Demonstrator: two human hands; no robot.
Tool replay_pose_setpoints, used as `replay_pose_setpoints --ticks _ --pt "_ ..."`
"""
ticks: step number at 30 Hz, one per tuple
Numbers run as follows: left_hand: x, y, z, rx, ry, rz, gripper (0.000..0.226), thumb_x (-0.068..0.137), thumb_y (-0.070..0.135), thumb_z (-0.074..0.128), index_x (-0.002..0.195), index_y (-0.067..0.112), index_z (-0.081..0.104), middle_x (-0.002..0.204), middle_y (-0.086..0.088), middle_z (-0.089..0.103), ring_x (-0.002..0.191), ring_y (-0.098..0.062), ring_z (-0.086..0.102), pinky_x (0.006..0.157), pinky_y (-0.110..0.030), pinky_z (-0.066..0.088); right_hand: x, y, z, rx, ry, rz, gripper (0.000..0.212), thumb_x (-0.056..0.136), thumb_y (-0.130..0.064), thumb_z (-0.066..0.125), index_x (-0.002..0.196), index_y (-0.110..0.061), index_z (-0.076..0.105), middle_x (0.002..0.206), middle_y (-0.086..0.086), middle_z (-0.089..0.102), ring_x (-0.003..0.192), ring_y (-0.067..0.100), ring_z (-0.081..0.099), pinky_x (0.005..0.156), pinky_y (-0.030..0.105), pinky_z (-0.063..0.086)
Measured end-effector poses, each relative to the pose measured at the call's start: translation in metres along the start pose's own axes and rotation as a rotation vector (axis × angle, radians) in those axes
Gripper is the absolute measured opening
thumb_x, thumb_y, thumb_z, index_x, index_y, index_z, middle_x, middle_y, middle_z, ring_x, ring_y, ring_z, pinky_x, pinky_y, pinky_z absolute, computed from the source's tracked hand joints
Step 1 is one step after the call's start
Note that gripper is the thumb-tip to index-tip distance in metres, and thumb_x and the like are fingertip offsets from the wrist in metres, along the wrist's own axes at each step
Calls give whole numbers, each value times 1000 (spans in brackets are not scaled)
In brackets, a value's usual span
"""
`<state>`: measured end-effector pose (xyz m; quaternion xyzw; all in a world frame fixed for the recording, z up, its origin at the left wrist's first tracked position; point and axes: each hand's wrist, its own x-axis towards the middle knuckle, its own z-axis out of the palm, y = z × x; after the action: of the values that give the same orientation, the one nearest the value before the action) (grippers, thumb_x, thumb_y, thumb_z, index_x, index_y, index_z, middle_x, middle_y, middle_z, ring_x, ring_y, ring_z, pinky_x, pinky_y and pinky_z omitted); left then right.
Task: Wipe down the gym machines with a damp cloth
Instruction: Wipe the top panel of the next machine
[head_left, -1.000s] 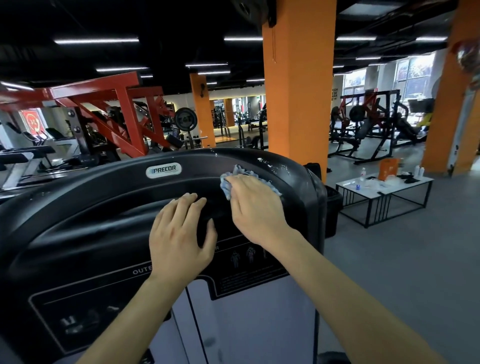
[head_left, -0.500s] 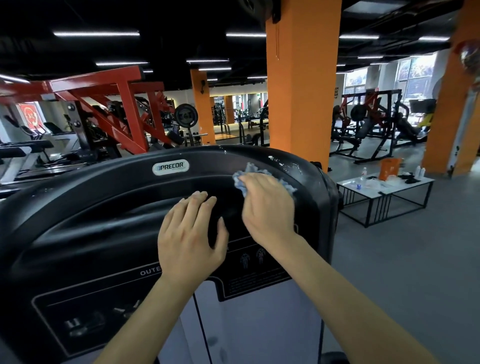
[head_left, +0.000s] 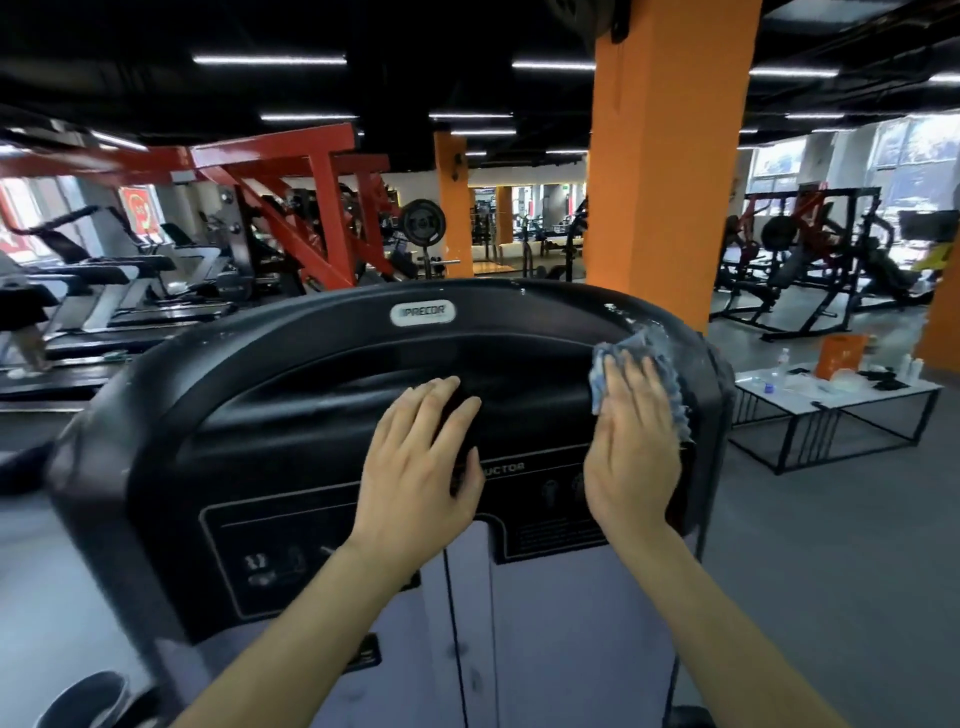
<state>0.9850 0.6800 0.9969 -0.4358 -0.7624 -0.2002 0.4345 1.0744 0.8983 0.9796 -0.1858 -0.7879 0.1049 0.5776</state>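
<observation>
Blue cloth (head_left: 661, 347), pressed by flat right hand (head_left: 631, 441), could slip off Precor machine (head_left: 311, 358)'s curved edge; flat left hand (head_left: 421, 462) braces.

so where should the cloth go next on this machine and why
Probably slide the right hand and its blue cloth up over the top right rim of the black cover: wet droplets sit there just above the cloth, while the left hand rests flat mid-cover.

view: head | worn on person's head | faces forward and down | near, just above the machine (head_left: 311, 338)
</observation>
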Motion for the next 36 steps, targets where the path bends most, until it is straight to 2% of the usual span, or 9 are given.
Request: replay_pose_setpoints --ticks 5,8,10,12,14,19,24,29,36 --pt "-28 -37 -35 80 9 -66 45 99 27 64 141 12 64 154 -11 55 143 -31 50 124 -50 34 13 -74 26 -28 -79 -64 47 105 -17 39 144 -8 63 146 9 64 142 24 54 122 43 40" --pt "-41 -61 -56 105 2 -113 43 98 29 63 139 13 66 151 -9 57 139 -31 53 124 -51 34 35 -125 37 -130 -290 -151 44 102 -22 36 125 -10 72 122 7 75 115 26 68 89 38 51" --pt "-52 -74 -69 116 -3 -138 43 98 29 64 137 13 66 150 -9 58 138 -31 54 123 -50 34 42 -152 46 -185 -377 -211 37 103 -20 38 114 -14 72 110 3 75 99 26 68 68 34 40" --pt "-64 -87 -80 126 -5 -157 43 97 29 64 137 13 66 150 -9 58 138 -30 53 123 -50 33 40 -177 52 -176 -414 -257 35 104 -20 40 115 -15 72 110 2 74 97 27 68 65 34 34" --pt "-76 -99 -90 121 -2 -175 43 97 28 64 137 12 67 150 -9 58 138 -30 54 123 -50 34 30 -202 57 -132 -419 -294 34 104 -21 42 118 -15 72 111 3 75 99 28 68 66 35 38" --pt "-103 -123 -107 56 50 -195 39 97 20 65 133 8 68 144 -9 61 132 -29 59 121 -50 37 -10 -259 71 27 -339 -415 37 102 -16 47 132 -14 69 120 2 74 110 25 68 88 37 50" --pt "-136 -145 -122 -24 199 -307 37 86 1 68 123 5 71 134 -9 65 126 -29 60 109 -42 46 -68 -295 86 236 -256 -472 53 98 -2 52 150 -11 58 151 5 61 145 20 52 121 39 39" --pt "-166 -168 -133 -102 232 -395 39 81 -12 67 118 1 66 132 -11 61 121 -29 59 106 -43 48 -103 -320 94 335 -147 -528 52 102 4 50 151 -10 57 158 4 54 148 20 49 122 40 40" --pt "-194 -193 -142 -134 177 -427 44 80 -13 65 122 1 63 135 -11 59 120 -29 58 106 -44 49 -130 -307 112 181 -203 -961 56 100 6 58 154 -9 54 162 5 49 146 30 50 113 44 46"
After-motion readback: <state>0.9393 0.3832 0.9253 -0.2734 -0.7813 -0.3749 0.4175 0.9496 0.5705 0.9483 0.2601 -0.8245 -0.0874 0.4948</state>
